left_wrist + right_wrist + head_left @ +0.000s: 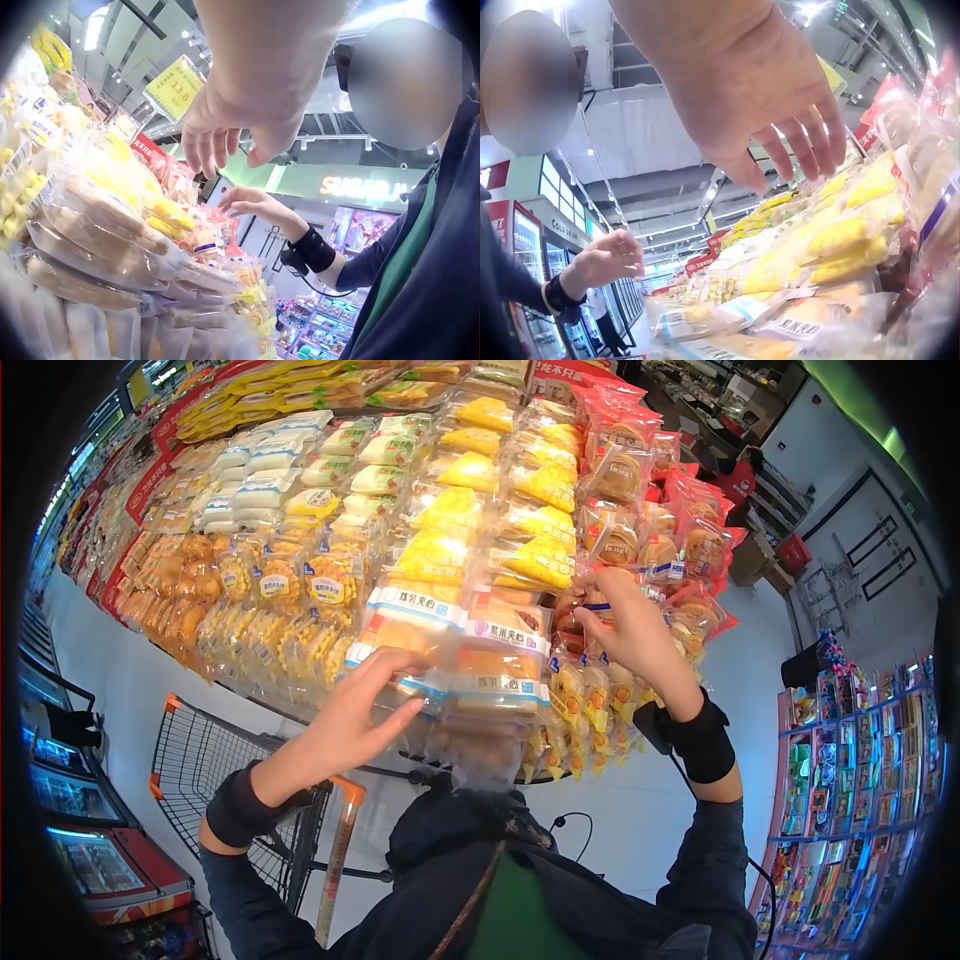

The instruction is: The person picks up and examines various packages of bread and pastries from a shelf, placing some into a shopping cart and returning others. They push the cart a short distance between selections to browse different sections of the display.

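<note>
Over the front of a bakery display, my left hand (pixel 350 725) hovers with relaxed, spread fingers at the white-and-blue packs of filled bread (pixel 415 615). In the left wrist view its fingers hang loosely, holding nothing. On the other side my right hand (pixel 635 635) is beside the purple-and-white bread pack (pixel 505 625), close to the red-edged bags of round buns (pixel 612 545). Its fingers droop loosely above the packs in the right wrist view, with nothing between them. Yellow triangular packs (pixel 440 555) lie in rows just beyond both hands.
Bagged yellow waffle-like cakes (pixel 300 640) fill the display's left front. More small bagged cakes (pixel 590 705) hang at the right front edge. A shopping cart (pixel 215 775) stands at lower left, and a rack of small goods (pixel 850 780) at right.
</note>
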A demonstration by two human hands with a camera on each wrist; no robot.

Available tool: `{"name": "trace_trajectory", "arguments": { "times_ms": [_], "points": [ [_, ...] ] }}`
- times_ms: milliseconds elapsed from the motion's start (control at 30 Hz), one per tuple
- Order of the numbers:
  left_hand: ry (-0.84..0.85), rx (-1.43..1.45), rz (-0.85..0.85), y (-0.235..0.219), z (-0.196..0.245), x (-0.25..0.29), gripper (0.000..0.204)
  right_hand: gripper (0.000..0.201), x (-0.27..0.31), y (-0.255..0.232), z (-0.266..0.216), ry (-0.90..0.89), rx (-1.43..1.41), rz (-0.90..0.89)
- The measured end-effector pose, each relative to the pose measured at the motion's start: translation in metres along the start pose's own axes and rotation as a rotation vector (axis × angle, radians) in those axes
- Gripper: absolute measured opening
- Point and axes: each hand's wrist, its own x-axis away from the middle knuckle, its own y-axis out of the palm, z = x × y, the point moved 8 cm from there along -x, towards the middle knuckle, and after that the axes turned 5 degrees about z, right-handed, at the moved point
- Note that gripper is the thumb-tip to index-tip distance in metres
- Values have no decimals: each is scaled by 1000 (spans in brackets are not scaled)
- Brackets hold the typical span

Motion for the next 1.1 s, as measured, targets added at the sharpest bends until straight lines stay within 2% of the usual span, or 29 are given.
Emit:
{"name": "trace_trajectory", "arguments": {
  "times_ms": [133,200,233,333,433,533,633,700,800,900,1000,1033,1100],
  "points": [
    [-22,-19,-86,6,-7,-12,35,45,-27,34,25,65,137,-235],
    [-83,173,-148,21,-15,-27,34,53,-39,56,34,102,201,-343],
    [-116,270,-177,30,-21,-36,33,55,-45,67,39,60,221,-336],
    [-209,274,-253,51,-50,-64,29,63,-61,98,55,-26,275,-342],
    [143,-156,-216,57,-54,-99,26,73,-70,113,58,-5,312,-409],
    [311,-455,-307,62,-55,-118,23,80,-72,121,61,20,326,-476],
    [525,-630,-316,73,-60,-126,24,86,-78,130,69,14,270,-532],
    [525,-660,-343,79,-70,-128,24,89,-81,130,75,37,191,-596],
    [538,-678,-350,86,-76,-128,23,83,-81,122,87,182,-134,-688],
    [590,-672,-319,97,-75,-128,26,75,-83,106,103,263,-260,-625],
    [638,-773,-219,109,-74,-136,32,72,-91,79,104,201,-427,-443],
    [651,-823,-173,113,-73,-142,35,75,-95,64,97,122,-451,-328],
    [643,-874,-178,126,-77,-160,41,73,-95,49,96,238,-545,-266]
  ]
}}
